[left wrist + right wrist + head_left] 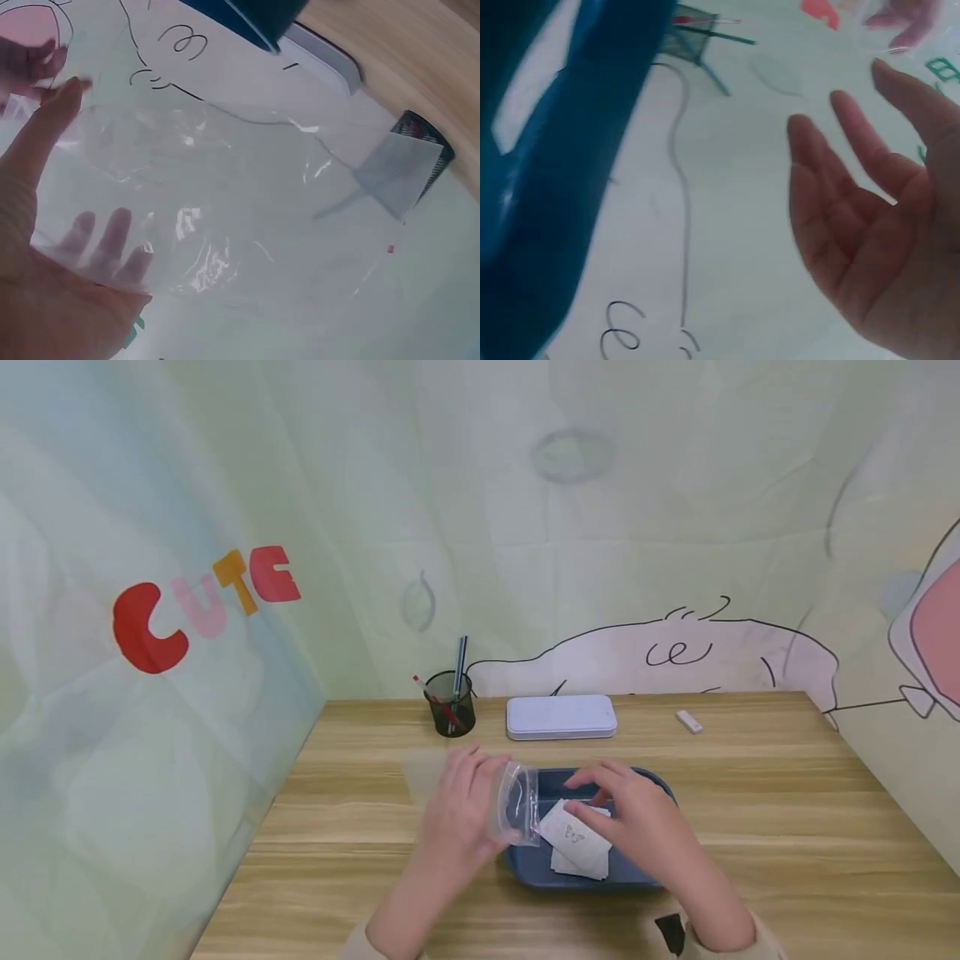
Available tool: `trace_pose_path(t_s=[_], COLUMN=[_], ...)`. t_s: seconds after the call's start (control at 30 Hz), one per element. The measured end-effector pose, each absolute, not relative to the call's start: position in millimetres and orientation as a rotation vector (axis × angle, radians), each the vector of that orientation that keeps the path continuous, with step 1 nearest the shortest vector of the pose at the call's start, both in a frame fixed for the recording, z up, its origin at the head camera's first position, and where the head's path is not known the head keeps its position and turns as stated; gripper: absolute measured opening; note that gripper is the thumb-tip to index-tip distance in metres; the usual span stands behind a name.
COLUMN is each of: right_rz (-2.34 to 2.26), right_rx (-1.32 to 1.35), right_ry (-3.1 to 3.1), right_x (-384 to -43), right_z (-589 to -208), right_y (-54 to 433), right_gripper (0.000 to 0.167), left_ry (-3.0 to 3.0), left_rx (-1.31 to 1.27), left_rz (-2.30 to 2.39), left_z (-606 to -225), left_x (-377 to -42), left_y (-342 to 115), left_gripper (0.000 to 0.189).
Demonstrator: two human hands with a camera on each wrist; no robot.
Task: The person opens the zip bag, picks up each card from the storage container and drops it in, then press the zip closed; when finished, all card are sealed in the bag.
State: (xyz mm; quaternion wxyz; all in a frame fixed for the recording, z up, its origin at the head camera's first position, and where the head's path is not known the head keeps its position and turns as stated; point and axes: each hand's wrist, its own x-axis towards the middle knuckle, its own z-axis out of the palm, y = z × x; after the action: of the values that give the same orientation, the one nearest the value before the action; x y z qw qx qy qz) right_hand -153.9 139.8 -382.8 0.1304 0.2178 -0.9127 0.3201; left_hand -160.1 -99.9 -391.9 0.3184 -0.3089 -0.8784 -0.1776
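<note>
My left hand holds a clear plastic zip bag near its mouth, at the left side of a dark blue tray. In the left wrist view, the fingers show through the see-through bag, and the thumb is in front. Inside the tray lie white paper squares, the top one printed with a grey butterfly. Above them hovers my right hand, fingers loosely bent and apart. Nothing is between the fingers of that hand in the right wrist view.
A black mesh pen cup with pens stands at the back of the wooden table. Right of it lie a white case and a small white eraser-like block. A printed cloth backdrop rises behind.
</note>
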Motion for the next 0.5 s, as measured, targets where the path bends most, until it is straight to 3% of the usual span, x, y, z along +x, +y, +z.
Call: trace_pose_path(t_s=[0.2, 0.5], right_rz=[0.72, 0.566], right_rx=[0.413, 0.256], right_ry=[-3.02, -3.246], right_x=[-166.8, -174.3], right_z=[-410.4, -455.5], right_y=[149.4, 156.5], right_gripper=[0.027, 0.051], left_ry=[-2.385, -2.474], left_rx=[-0.75, -0.696], left_rz=[-0.44, -0.443], left_z=[-400.9, -413.2], left_x=[-165.3, -167.0], left_y=[-114.5, -127.1], left_gripper=[0.098, 0.095])
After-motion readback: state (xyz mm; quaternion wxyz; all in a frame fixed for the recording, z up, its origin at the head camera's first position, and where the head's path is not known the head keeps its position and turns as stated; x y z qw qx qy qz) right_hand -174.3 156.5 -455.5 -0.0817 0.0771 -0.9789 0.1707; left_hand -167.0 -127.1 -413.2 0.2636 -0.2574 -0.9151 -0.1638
